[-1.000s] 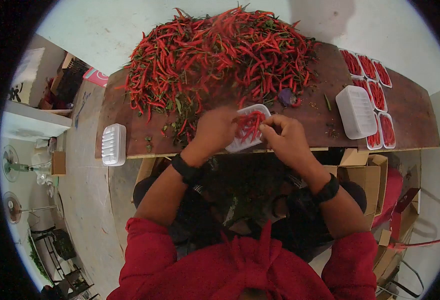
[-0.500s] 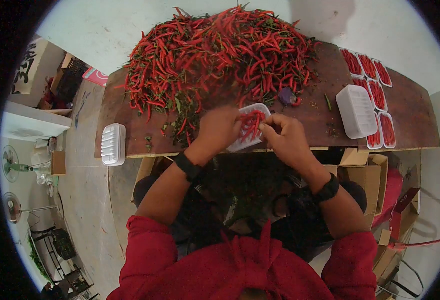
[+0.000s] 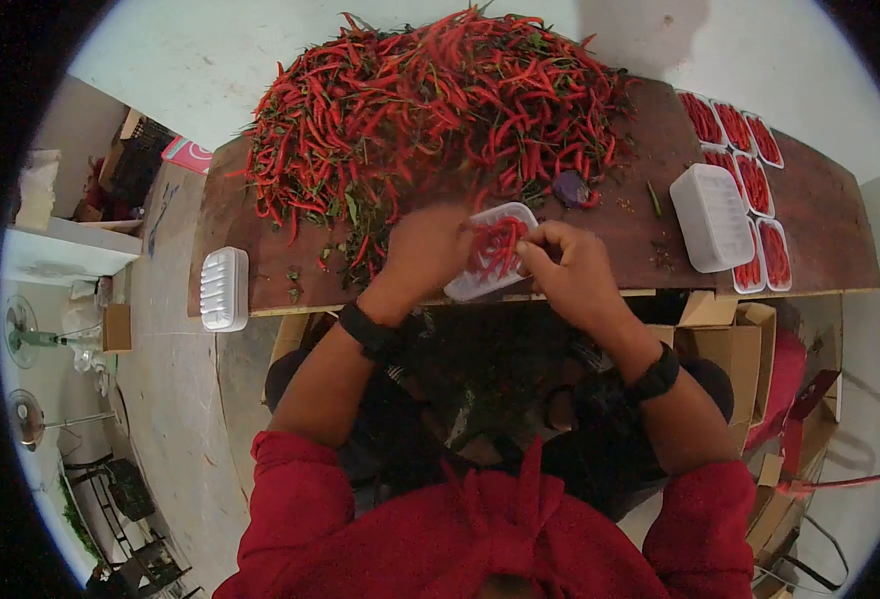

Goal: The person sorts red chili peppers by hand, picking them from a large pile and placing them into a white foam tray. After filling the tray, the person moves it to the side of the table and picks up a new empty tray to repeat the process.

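Observation:
A white plastic tray (image 3: pixel 473 289) stands tilted near the table's front edge, with red chili peppers (image 3: pixel 497 247) lying in its middle. At its left side is my left hand (image 3: pixel 425 250), its fingers smeared by motion beside the peppers. My right hand (image 3: pixel 575 268) is at the tray's right rim, thumb and index finger pinched together by the peppers; I cannot tell what is between them. Behind both hands rises a big heap of red chili peppers (image 3: pixel 430 110) with green stems and leaves.
Several white trays filled with chili peppers (image 3: pixel 777 258) stand at the right, beside a stack of white trays (image 3: pixel 710 220). Another tray stack (image 3: pixel 224 290) sits at the table's left end. A purple object (image 3: pixel 571 189) lies by the heap. Cardboard boxes (image 3: pixel 725 364) are below the table.
My left hand has shifted slightly left and away from the peppers in the tray, uncovering more of the tray. My right hand stays almost in place at the rim.

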A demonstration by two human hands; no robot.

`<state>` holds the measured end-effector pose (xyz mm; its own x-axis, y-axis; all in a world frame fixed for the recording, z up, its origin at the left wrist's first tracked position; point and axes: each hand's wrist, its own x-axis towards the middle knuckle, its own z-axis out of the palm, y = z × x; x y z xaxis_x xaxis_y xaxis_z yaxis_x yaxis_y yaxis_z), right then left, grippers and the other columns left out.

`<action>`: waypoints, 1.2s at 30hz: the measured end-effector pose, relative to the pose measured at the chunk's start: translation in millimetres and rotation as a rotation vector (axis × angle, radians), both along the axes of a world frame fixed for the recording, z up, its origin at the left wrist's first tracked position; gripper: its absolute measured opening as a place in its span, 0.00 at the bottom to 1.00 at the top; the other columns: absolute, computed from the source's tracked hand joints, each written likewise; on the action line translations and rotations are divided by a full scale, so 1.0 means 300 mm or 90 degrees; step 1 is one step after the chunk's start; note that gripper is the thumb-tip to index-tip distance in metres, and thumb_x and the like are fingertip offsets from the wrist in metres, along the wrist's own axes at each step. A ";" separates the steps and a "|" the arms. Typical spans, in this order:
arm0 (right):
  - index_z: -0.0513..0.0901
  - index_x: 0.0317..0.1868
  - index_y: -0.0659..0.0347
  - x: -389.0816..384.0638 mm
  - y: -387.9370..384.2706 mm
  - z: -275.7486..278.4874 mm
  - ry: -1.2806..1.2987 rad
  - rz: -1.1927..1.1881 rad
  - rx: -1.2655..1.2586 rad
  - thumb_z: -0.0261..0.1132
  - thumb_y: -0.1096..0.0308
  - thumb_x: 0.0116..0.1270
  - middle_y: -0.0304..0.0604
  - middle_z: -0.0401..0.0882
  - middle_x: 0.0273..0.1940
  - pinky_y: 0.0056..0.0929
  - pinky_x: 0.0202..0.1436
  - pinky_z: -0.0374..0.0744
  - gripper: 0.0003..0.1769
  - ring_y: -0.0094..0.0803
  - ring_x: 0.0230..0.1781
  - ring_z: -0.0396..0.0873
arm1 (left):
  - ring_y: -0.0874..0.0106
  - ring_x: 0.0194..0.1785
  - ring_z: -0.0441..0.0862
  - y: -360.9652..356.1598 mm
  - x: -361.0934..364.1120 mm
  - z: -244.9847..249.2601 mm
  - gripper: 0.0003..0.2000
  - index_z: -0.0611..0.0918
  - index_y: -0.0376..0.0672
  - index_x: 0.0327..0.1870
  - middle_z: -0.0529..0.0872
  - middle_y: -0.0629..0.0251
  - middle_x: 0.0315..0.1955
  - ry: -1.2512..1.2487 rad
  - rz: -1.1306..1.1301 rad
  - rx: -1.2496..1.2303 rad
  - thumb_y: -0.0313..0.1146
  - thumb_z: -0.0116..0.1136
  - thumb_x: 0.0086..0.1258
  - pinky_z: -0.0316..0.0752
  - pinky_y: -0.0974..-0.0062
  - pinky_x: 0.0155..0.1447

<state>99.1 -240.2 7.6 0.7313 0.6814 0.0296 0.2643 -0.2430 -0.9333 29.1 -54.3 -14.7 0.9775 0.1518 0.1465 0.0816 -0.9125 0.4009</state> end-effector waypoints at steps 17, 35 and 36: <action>0.79 0.36 0.68 0.006 0.005 0.001 0.043 -0.002 -0.007 0.60 0.68 0.65 0.37 0.78 0.25 0.19 0.24 0.72 0.10 0.18 0.20 0.73 | 0.55 0.36 0.79 0.000 -0.006 -0.064 0.10 0.83 0.50 0.40 0.81 0.58 0.31 -0.026 -0.048 -0.016 0.35 0.57 0.57 0.74 0.58 0.39; 0.79 0.36 0.69 0.012 0.004 -0.017 0.039 -0.006 -0.006 0.61 0.66 0.64 0.38 0.79 0.25 0.20 0.24 0.71 0.11 0.17 0.20 0.72 | 0.56 0.36 0.80 0.000 -0.014 -0.040 0.09 0.82 0.47 0.38 0.81 0.57 0.30 -0.048 -0.049 0.006 0.34 0.56 0.56 0.74 0.59 0.38; 0.79 0.36 0.69 0.011 0.008 -0.012 0.046 -0.007 -0.001 0.61 0.66 0.64 0.38 0.79 0.25 0.19 0.24 0.71 0.11 0.17 0.20 0.73 | 0.55 0.36 0.79 0.012 -0.013 -0.021 0.09 0.82 0.47 0.37 0.81 0.57 0.30 -0.061 -0.055 -0.003 0.34 0.55 0.57 0.74 0.58 0.39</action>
